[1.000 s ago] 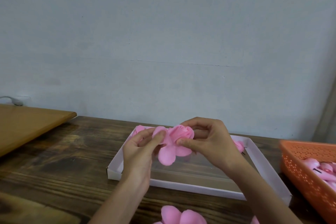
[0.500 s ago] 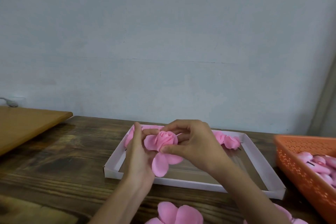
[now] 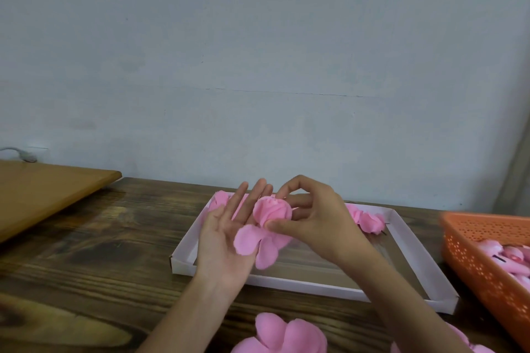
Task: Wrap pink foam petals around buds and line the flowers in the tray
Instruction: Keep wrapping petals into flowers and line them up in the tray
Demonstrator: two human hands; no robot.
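Small craft wkspace: wood table, bare grey wall, white tray, orange basket w/ pink foam pcs.

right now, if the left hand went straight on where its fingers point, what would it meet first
The left hand points up and away past the far rim of the tray; the way looks free to the wall, though depth is unclear.
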